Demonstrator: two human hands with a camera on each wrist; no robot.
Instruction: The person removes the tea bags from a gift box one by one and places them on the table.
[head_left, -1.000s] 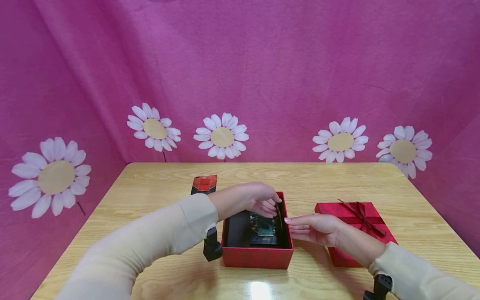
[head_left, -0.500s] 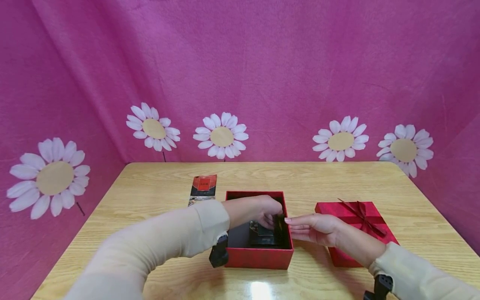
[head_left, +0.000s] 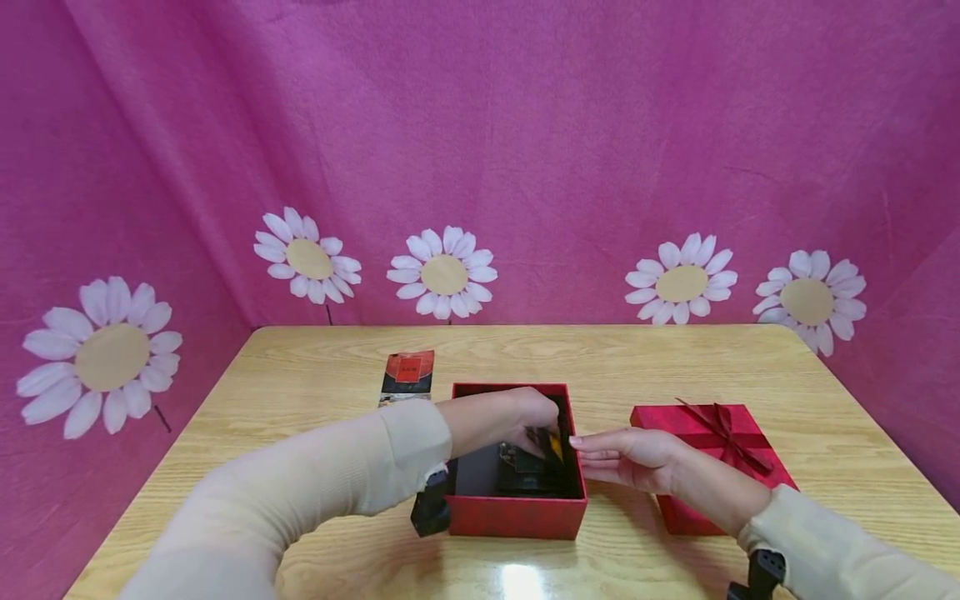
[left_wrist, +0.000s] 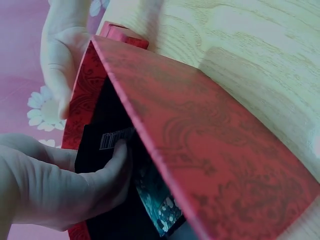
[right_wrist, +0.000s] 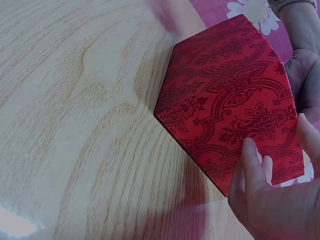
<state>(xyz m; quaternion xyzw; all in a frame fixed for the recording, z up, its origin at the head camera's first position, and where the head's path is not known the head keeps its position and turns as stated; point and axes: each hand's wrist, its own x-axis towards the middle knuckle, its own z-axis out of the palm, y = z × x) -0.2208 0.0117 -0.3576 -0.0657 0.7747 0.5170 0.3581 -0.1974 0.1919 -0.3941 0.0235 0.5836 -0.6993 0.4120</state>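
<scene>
An open red patterned box (head_left: 517,518) stands at the middle of the table. Inside it, my left hand (head_left: 531,417) pinches a flat black packet (left_wrist: 94,141) with a barcode, which is held on edge along the box's right wall. A bit of yellow shows on it in the head view. Under the fingers lies another dark packet (left_wrist: 159,212) with a teal picture, partly hidden by the hand and the box wall. From outside, my right hand (head_left: 630,458) rests straight fingers against the box's right side, its thumb at the rim.
To the right lies a red lid (head_left: 663,423) with a dark red ribbon bow (head_left: 731,437). Left of the box, a black packet (head_left: 407,371) with a red top is partly covered by my left sleeve (head_left: 405,450). A pink flowered cloth (head_left: 555,167) hangs behind the table.
My left hand has gone lower into the box, pushing the packet down beside the right wall, and its fingers have curled more. My right hand stays put.
</scene>
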